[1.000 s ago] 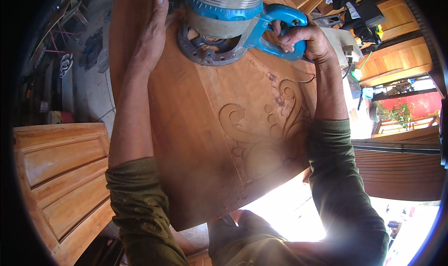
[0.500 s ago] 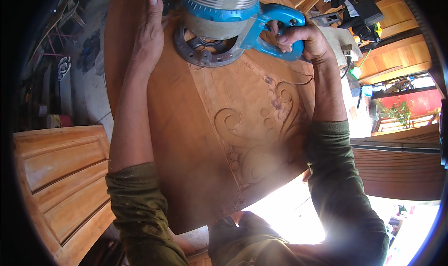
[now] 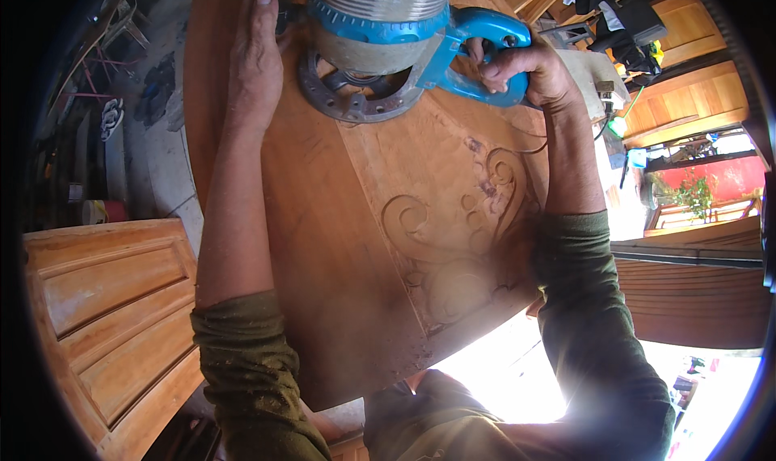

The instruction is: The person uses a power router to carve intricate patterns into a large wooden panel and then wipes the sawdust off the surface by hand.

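**2 bare hands at a router above a carved wooden panel**

Head view: a router (image 3: 376, 37) with a ribbed grey motor housing and a blue collar stands at the top of the picture, over the far part of a broad brown wooden panel (image 3: 315, 243). Its dark metal base ring (image 3: 356, 112) is on the panel side of the tool; whether the ring touches the wood all the way round cannot be told.

The right hand (image 3: 535, 69) grasps the router's blue loop handle (image 3: 495, 96), its fingers passing through the opening. The left hand (image 3: 257, 69) is at the dark side knob (image 3: 291, 12), thumb pointing up and away from the body; its fingers are hidden, so whether they close around the knob cannot be told.

Nearer the body, on the right half of the panel, are carved scrolls (image 3: 408, 218) with curled ends and a few small rounded shapes. A straight seam runs along the wood to their left. Green sleeves (image 3: 246, 364) are pushed up both forearms.

At the left is a panelled wooden door (image 3: 113, 291), with a chair (image 3: 125, 29) farther back. At the right, a leafy plant (image 3: 695, 194) shows against a red wall (image 3: 723, 174).
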A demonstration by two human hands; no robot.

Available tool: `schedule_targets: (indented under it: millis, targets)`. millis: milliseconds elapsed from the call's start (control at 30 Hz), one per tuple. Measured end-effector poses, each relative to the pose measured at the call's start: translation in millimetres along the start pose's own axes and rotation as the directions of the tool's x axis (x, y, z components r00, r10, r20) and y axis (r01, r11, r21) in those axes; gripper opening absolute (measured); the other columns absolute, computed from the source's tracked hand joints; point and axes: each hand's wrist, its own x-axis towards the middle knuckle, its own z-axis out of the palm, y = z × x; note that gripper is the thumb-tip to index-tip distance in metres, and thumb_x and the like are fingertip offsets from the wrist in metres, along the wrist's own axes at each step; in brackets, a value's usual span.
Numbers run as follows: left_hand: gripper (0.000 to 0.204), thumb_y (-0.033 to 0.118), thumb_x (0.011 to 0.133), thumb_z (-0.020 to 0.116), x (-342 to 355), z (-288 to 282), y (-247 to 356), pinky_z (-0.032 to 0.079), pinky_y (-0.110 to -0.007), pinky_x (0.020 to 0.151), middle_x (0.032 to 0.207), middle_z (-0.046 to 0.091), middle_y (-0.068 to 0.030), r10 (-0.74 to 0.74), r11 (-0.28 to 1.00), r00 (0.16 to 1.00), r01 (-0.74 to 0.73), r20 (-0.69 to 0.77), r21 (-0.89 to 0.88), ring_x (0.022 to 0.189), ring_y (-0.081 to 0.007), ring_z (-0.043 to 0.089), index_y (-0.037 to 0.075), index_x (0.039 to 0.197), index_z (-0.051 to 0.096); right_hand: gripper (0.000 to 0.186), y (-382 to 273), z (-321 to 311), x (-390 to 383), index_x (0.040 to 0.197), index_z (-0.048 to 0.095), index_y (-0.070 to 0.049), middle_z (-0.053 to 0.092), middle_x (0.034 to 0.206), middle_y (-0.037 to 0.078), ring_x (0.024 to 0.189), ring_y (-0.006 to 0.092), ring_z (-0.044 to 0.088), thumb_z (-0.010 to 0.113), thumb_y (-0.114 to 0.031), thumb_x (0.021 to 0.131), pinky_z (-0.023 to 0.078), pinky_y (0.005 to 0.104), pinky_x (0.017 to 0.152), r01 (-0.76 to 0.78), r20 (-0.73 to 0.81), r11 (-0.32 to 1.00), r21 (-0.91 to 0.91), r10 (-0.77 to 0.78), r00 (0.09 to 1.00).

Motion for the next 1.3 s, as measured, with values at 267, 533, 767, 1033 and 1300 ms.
schedule_targets:
  millis: [267, 533, 767, 1033, 1300]
  targets:
    - [0.079, 0.057, 0.109, 0.042, 0, -2, 5, 0.046, -0.039, 0.115, 0.167, 0.035, -0.0189, -0.035, 0.999, 0.998, 0.036, -0.058, 0.016, 0.131, -0.0291, 0.061, 0.002, 0.165, 0.031, 0.018, -2, 11, 4, 0.082, 0.066, 0.001, 0.058, 0.066, 0.005, 0.059, 0.0131, 0.054, 0.076, -0.01, 0.072, 0.041, 0.0276, 0.061, 0.037, 0.038, 0.999, -0.033, -0.035, 0.999]
    - [0.089, 0.067, 0.107, 0.037, -2, -2, 4, 0.04, -0.042, 0.121, 0.168, 0.032, -0.0204, -0.102, 0.994, 0.99, 0.105, -0.099, 0.017, 0.138, -0.0326, 0.057, 0.001, 0.166, 0.026, 0.015, -1, 8, 13, 0.078, 0.065, 0.0, 0.057, 0.064, 0.005, 0.057, 0.012, 0.052, 0.075, -0.012, 0.076, 0.04, 0.0274, 0.059, 0.053, 0.068, 0.997, -0.058, -0.049, 0.996]
    - [0.101, 0.075, 0.105, 0.032, -4, -4, 9, 0.035, -0.045, 0.124, 0.173, 0.021, -0.0242, -0.104, 0.99, 0.993, 0.109, -0.058, 0.089, 0.148, -0.0346, 0.047, -0.002, 0.168, 0.016, 0.015, 4, 5, 18, 0.078, 0.066, 0.0, 0.058, 0.065, 0.005, 0.059, 0.012, 0.053, 0.075, -0.013, 0.078, 0.04, 0.0271, 0.06, 0.055, 0.097, 0.998, -0.023, -0.053, 0.994]
    - [0.109, 0.081, 0.102, 0.029, -3, -8, 0, 0.033, -0.045, 0.125, 0.172, 0.02, -0.0269, -0.055, 0.991, 0.998, 0.055, -0.004, 0.118, 0.149, -0.0378, 0.044, -0.005, 0.167, 0.012, 0.016, 2, 3, 15, 0.079, 0.067, 0.001, 0.06, 0.066, 0.007, 0.06, 0.014, 0.056, 0.076, -0.011, 0.074, 0.042, 0.0281, 0.062, 0.017, 0.063, 1.0, 0.008, -0.017, 0.998]
    - [0.088, 0.074, 0.106, 0.028, 4, -1, -5, 0.035, -0.042, 0.122, 0.158, 0.046, -0.0239, 0.054, 0.99, 0.998, -0.059, 0.042, 0.127, 0.148, -0.0337, 0.046, 0.002, 0.156, 0.038, 0.017, 2, -4, 7, 0.08, 0.067, 0.002, 0.06, 0.066, 0.007, 0.06, 0.0143, 0.057, 0.076, -0.011, 0.072, 0.044, 0.0268, 0.063, 0.01, -0.02, 1.0, -0.009, -0.01, 1.0]
